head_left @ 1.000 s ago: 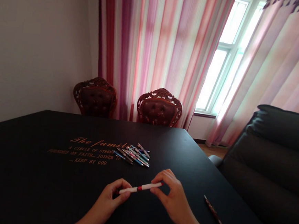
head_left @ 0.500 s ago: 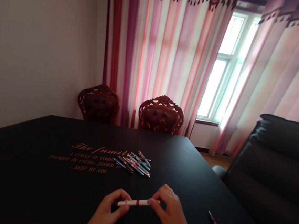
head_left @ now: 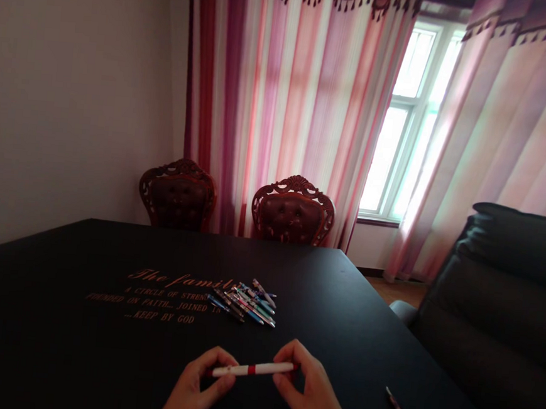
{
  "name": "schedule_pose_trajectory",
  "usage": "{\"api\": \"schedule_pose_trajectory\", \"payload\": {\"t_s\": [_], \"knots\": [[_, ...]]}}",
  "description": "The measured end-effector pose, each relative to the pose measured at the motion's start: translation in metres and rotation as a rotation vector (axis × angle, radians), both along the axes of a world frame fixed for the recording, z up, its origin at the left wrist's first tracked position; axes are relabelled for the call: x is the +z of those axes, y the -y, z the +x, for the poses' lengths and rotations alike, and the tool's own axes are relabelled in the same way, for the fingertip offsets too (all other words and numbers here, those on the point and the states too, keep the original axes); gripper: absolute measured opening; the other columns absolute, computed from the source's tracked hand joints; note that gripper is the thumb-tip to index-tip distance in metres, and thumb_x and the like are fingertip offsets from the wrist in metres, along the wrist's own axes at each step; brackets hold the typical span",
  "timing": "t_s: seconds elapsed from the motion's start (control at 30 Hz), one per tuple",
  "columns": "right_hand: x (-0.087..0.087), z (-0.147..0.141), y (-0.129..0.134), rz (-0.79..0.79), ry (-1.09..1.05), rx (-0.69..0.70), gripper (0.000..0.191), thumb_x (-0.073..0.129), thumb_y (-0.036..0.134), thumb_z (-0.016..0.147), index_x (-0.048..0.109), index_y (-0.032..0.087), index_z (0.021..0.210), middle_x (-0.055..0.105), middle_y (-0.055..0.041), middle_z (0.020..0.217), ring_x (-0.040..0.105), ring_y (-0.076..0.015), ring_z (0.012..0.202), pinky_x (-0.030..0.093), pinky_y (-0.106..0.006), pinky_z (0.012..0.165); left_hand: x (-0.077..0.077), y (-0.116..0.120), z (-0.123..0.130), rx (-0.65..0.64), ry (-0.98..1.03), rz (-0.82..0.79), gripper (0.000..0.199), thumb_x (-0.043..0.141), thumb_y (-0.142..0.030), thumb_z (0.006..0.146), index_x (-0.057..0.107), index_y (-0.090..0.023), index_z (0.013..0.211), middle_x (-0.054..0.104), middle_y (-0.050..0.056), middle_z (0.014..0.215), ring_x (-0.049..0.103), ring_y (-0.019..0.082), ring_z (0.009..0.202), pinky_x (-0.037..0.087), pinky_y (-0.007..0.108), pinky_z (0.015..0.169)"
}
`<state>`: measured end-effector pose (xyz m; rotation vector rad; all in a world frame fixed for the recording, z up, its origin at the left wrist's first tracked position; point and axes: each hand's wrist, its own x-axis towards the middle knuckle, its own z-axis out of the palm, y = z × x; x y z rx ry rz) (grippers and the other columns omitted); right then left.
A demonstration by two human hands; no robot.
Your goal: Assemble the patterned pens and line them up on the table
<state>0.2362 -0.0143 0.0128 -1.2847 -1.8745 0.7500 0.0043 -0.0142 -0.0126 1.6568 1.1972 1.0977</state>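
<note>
White pen point(head_left: 252, 369) runs crosswise, one end pinched between the left fingers point(head_left: 225, 384), the other between the right fingers point(head_left: 297, 352).

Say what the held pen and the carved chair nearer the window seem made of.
Held pen: probably plastic, smooth and evenly white around a red band. Carved chair: likely varnished wood, from the reddish-brown scrollwork; its backrest, buttoned and slightly shiny, could be leather or imitation.

Window point(head_left: 387, 157): blown white, beyond the right hand point(head_left: 308, 387)
Tabletop point(head_left: 317, 274): dark, faint sheen past that hand
Wall point(head_left: 73, 100): shadowed, beyond the left hand point(head_left: 197, 381)
</note>
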Motion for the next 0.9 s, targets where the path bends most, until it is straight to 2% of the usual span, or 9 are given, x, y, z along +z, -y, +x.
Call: {"api": "schedule_pose_trajectory", "payload": {"t_s": [0.13, 0.33, 0.4, 0.5, 0.6, 0.67, 0.73, 0.8, 0.9], "knots": [[0.000, -0.001, 0.001, 0.064, 0.074, -0.038, 0.015, 0.059, 0.031, 0.086, 0.066, 0.020, 0.078, 0.062, -0.0012, 0.079, 0.058, -0.0180, 0.080, 0.041, -0.027, 0.077, 0.004, 0.006, 0.001, 0.009, -0.032, 0.023, 0.021, 0.064, -0.040, 0.082, 0.069, -0.020, 0.083, 0.065, 0.001, 0.080, 0.058, 0.022, 0.080, 0.040, 0.028, 0.075], [-0.017, -0.010, 0.000, -0.016, 0.110, 0.009, 0.057, 0.040, 0.045, 0.097, 0.063, 0.019, 0.052, 0.046, 0.0024, 0.046, 0.054, -0.0140, 0.056, 0.037, -0.025, 0.062, -0.005, 0.003, -0.003, 0.062, -0.091, 0.078, 0.015, 0.066, -0.036, 0.081, 0.070, -0.022, 0.084, 0.068, 0.003, 0.083, 0.059, 0.024, 0.085, 0.040, 0.030, 0.079], [-0.019, -0.012, 0.000, -0.061, 0.085, 0.006, 0.062, 0.034, 0.047, 0.098, 0.064, 0.018, 0.051, 0.042, 0.0035, 0.044, 0.049, -0.0124, 0.050, 0.035, -0.025, 0.058, -0.007, 0.000, -0.004, 0.065, -0.107, 0.083, 0.015, 0.067, -0.037, 0.081, 0.071, -0.023, 0.085, 0.068, 0.003, 0.084, 0.059, 0.025, 0.086, 0.040, 0.031, 0.081], [-0.017, -0.011, 0.000, -0.057, 0.027, -0.022, 0.041, 0.043, 0.045, 0.094, 0.069, 0.018, 0.076, 0.052, 0.0029, 0.058, 0.051, -0.0135, 0.058, 0.035, -0.024, 0.057, -0.005, -0.002, -0.006, 0.081, -0.121, 0.078, 0.019, 0.067, -0.040, 0.080, 0.072, -0.023, 0.086, 0.070, 0.004, 0.085, 0.059, 0.025, 0.087, 0.041, 0.031, 0.081], [-0.013, -0.007, -0.001, -0.055, -0.030, -0.017, 0.019, 0.063, 0.034, 0.083, 0.064, 0.019, 0.095, 0.058, 0.0029, 0.071, 0.054, -0.0145, 0.067, 0.038, -0.023, 0.062, -0.002, -0.002, -0.007, 0.099, -0.103, 0.058, 0.022, 0.066, -0.043, 0.080, 0.072, -0.023, 0.085, 0.070, 0.004, 0.083, 0.060, 0.025, 0.086, 0.042, 0.031, 0.079], [-0.010, -0.006, -0.001, -0.059, -0.014, -0.032, 0.013, 0.062, 0.031, 0.083, 0.064, 0.018, 0.084, 0.058, 0.0022, 0.070, 0.054, -0.0146, 0.066, 0.038, -0.023, 0.062, 0.000, -0.003, -0.008, 0.095, -0.092, 0.044, 0.022, 0.066, -0.043, 0.079, 0.072, -0.022, 0.084, 0.070, 0.004, 0.083, 0.060, 0.025, 0.086, 0.043, 0.031, 0.079], [-0.010, -0.005, 0.000, -0.031, 0.039, -0.039, 0.028, 0.053, 0.034, 0.090, 0.064, 0.018, 0.069, 0.057, 0.0009, 0.066, 0.056, -0.0157, 0.068, 0.038, -0.025, 0.065, 0.000, -0.003, -0.009, 0.090, -0.084, 0.040, 0.023, 0.066, -0.044, 0.078, 0.073, -0.022, 0.085, 0.071, 0.004, 0.084, 0.061, 0.026, 0.087, 0.044, 0.031, 0.079], [-0.009, -0.006, 0.000, -0.005, 0.072, -0.030, 0.028, 0.053, 0.034, 0.091, 0.065, 0.018, 0.072, 0.058, 0.0005, 0.066, 0.057, -0.0167, 0.071, 0.039, -0.025, 0.067, -0.001, -0.004, -0.009, 0.087, -0.076, 0.042, 0.024, 0.067, -0.044, 0.078, 0.073, -0.023, 0.086, 0.071, 0.004, 0.085, 0.061, 0.026, 0.087, 0.044, 0.030, 0.079], [-0.008, -0.006, 0.001, 0.011, 0.075, -0.030, 0.012, 0.062, 0.031, 0.084, 0.066, 0.019, 0.083, 0.061, 0.0003, 0.074, 0.058, -0.0164, 0.073, 0.039, -0.024, 0.066, -0.001, -0.003, -0.009, 0.082, -0.065, 0.047, 0.024, 0.067, -0.045, 0.078, 0.073, -0.023, 0.086, 0.072, 0.003, 0.084, 0.061, 0.025, 0.086, 0.045, 0.029, 0.078]]}}
